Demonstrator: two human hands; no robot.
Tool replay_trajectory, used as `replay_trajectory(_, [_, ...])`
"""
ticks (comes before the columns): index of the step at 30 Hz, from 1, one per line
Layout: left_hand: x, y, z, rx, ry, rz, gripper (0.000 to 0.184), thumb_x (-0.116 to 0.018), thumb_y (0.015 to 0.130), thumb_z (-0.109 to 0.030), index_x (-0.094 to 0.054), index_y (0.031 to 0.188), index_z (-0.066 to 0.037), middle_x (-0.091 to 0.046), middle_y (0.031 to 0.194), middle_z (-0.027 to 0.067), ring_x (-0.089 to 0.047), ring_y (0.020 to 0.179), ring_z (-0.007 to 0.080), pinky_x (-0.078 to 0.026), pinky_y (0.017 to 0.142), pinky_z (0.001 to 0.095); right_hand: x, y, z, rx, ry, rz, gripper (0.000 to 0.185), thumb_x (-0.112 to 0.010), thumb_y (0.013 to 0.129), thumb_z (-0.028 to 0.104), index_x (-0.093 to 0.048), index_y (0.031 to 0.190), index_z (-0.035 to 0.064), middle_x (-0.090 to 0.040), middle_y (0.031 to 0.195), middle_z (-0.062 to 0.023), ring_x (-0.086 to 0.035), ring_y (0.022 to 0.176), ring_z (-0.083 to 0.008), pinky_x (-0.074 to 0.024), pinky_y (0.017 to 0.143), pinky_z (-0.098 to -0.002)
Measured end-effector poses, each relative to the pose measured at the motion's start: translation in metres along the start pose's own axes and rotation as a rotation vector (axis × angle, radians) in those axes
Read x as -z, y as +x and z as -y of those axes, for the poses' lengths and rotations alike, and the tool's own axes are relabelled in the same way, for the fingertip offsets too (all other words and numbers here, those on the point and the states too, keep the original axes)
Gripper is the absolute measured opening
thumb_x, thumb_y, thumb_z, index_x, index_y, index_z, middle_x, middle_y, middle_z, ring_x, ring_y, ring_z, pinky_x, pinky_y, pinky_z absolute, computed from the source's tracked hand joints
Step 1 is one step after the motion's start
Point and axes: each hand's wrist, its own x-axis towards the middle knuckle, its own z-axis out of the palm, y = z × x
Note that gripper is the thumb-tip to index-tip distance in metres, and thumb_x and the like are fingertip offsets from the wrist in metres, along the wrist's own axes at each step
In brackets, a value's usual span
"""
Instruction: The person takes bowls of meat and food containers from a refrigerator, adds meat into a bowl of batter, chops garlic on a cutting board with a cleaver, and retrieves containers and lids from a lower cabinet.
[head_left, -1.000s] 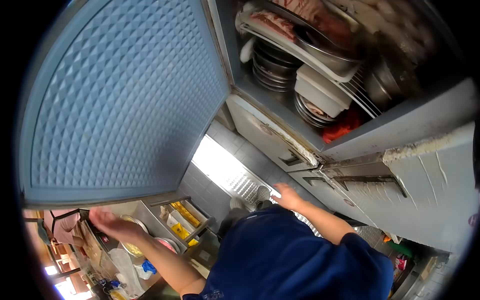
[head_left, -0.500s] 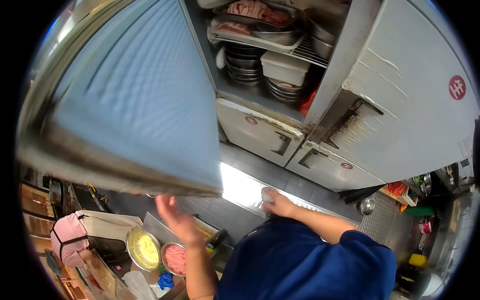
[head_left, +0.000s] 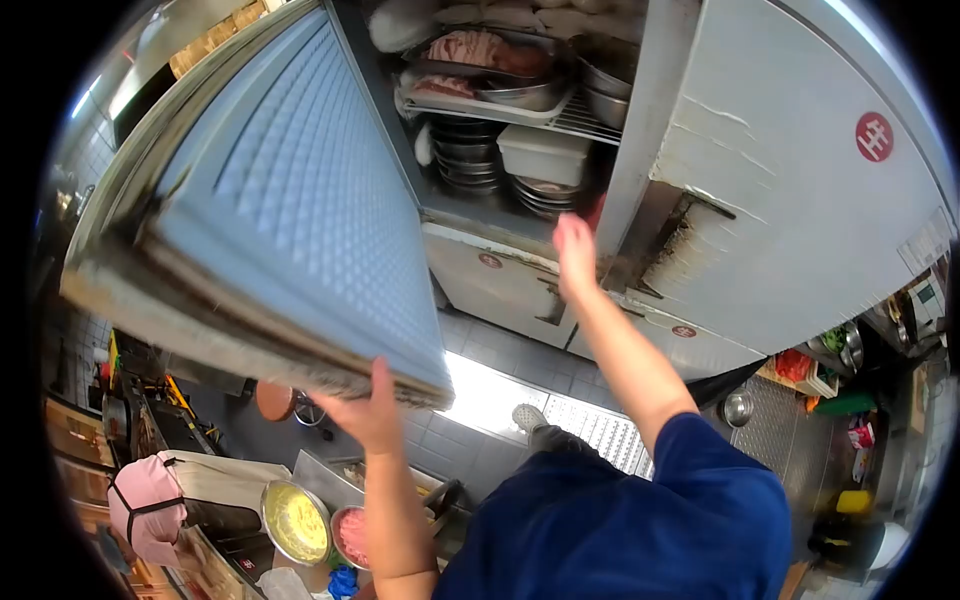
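Observation:
A fridge door (head_left: 290, 210) with a quilted blue inner face stands swung out on the left. My left hand (head_left: 370, 415) is at its lower corner, thumb on the inner side and fingers partly hidden behind the edge. My right hand (head_left: 575, 250) stretches forward to the opening of the fridge compartment, with nothing visible in it and its fingertips slightly blurred. Just beyond it are a stack of metal bowls (head_left: 545, 198), a white plastic container (head_left: 545, 155) and a partly hidden red item (head_left: 597, 210). Whether the hand touches any of these I cannot tell.
Trays of raw meat (head_left: 490, 50) sit on the wire shelf above. To the right is a shut fridge door (head_left: 790, 180). Behind my left arm are a bowl of yellow mixture (head_left: 298, 522) and a bowl of pink minced meat (head_left: 352, 535). A metal bowl (head_left: 737, 410) lies lower right.
My right hand has risen from beside my body to the fridge opening. My left hand has come up against the door's lower edge, and the view has shifted slightly.

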Motion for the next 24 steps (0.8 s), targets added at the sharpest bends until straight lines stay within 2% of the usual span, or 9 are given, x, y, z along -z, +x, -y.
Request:
replay_trajectory(1, [0.007, 0.005, 0.006, 0.01, -0.067, -0.021, 0.079, -0.072, 0.086, 0.001, -0.027, 0.15, 0.009, -0.048, 0.141, 0.0215, -0.048, 0.13, 0.0297, -0.038, 0.113, 0.0412, -0.013, 0.053, -0.009, 0.142, -0.125, -0.145, 0.059, -0.064, 0.097, 0.039, -0.056, 0.137, -0.0039, -0.064, 0.132, -0.0227, -0.059, 0.126, -0.0331, -0.043, 0.107, -0.0388])
replay_trajectory(3, [0.028, 0.018, 0.013, -0.036, 0.14, -0.019, 0.075, -0.071, 0.087, -0.001, -0.03, 0.149, 0.009, -0.047, 0.142, 0.0204, -0.049, 0.128, 0.0288, -0.039, 0.112, 0.0408, -0.032, 0.105, 0.027, 0.189, -0.421, -0.28, 0.074, -0.063, 0.095, 0.048, -0.05, 0.143, -0.0062, -0.055, 0.143, -0.0289, -0.051, 0.136, -0.0413, -0.0376, 0.113, -0.0411])
replay_trajectory(5, [0.046, 0.025, 0.03, 0.062, 0.122, -0.078, 0.07, -0.069, 0.087, -0.003, -0.033, 0.146, 0.01, -0.048, 0.142, 0.0211, -0.05, 0.127, 0.0289, -0.039, 0.111, 0.0406, -0.04, 0.176, 0.017, 0.065, -0.443, -0.39, 0.071, -0.058, 0.095, 0.044, -0.05, 0.142, -0.0079, -0.054, 0.143, -0.0312, -0.049, 0.137, -0.0439, -0.0389, 0.112, -0.0424])
replay_trajectory(7, [0.063, 0.032, 0.049, 0.16, 0.058, -0.141, 0.069, -0.068, 0.086, -0.003, -0.035, 0.145, 0.011, -0.048, 0.141, 0.0218, -0.05, 0.126, 0.0294, -0.039, 0.111, 0.0408, -0.029, 0.233, 0.004, -0.161, -0.384, -0.213, 0.064, -0.051, 0.094, 0.036, -0.051, 0.141, -0.0083, -0.056, 0.142, -0.0281, -0.052, 0.134, -0.0396, -0.0414, 0.109, -0.0433])
replay_trajectory(9, [0.078, 0.035, 0.066, 0.266, -0.054, -0.211, 0.072, -0.068, 0.082, -0.001, -0.034, 0.145, 0.012, -0.049, 0.14, 0.0224, -0.051, 0.125, 0.0303, -0.038, 0.112, 0.0415, -0.022, 0.253, -0.003, -0.179, -0.035, -0.116, 0.058, -0.047, 0.092, 0.028, -0.054, 0.138, -0.0068, -0.059, 0.139, -0.0218, -0.055, 0.127, -0.0332, -0.0442, 0.105, -0.0433])
replay_trajectory(11, [0.093, 0.037, 0.082, 0.311, 0.046, -0.228, 0.067, -0.064, 0.084, -0.007, -0.036, 0.142, 0.012, -0.05, 0.139, 0.0217, -0.052, 0.122, 0.0295, -0.04, 0.11, 0.041, -0.006, 0.306, -0.041, -0.22, 0.18, -0.013, 0.05, -0.047, 0.098, 0.033, -0.058, 0.136, 0.0015, -0.061, 0.135, -0.0153, -0.058, 0.12, -0.0287, -0.0455, 0.103, -0.0445])
replay_trajectory(16, [0.118, 0.039, 0.123, 0.161, -0.049, -0.24, 0.064, -0.071, 0.086, -0.016, -0.04, 0.135, 0.011, -0.055, 0.131, 0.022, -0.057, 0.114, 0.0294, -0.049, 0.099, 0.043, -0.034, 0.257, 0.023, -0.454, 0.286, -0.019, 0.048, -0.059, 0.098, 0.042, -0.061, 0.132, 0.0092, -0.061, 0.136, -0.0114, -0.058, 0.122, -0.0286, -0.0486, 0.102, -0.0531])
replay_trajectory(19, [0.135, 0.037, 0.142, 0.133, -0.048, -0.234, 0.07, -0.072, 0.085, -0.016, -0.037, 0.14, 0.009, -0.055, 0.132, 0.0211, -0.057, 0.113, 0.0297, -0.051, 0.098, 0.0441, -0.042, 0.235, 0.039, -0.447, 0.466, -0.014, 0.04, -0.07, 0.088, 0.039, -0.066, 0.119, 0.015, -0.067, 0.12, -0.0076, -0.062, 0.114, -0.0287, -0.0527, 0.095, -0.0565])
replay_trajectory(24, [0.133, 0.048, 0.131, 0.15, -0.013, -0.2, 0.072, -0.072, 0.086, -0.019, -0.036, 0.142, 0.01, -0.054, 0.133, 0.0222, -0.057, 0.113, 0.03, -0.051, 0.097, 0.0454, -0.052, 0.164, 0.032, -0.345, 0.43, 0.035, 0.045, -0.074, 0.081, 0.02, -0.062, 0.121, 0.0026, -0.066, 0.113, -0.0145, -0.062, 0.107, -0.0294, -0.051, 0.095, -0.0437])
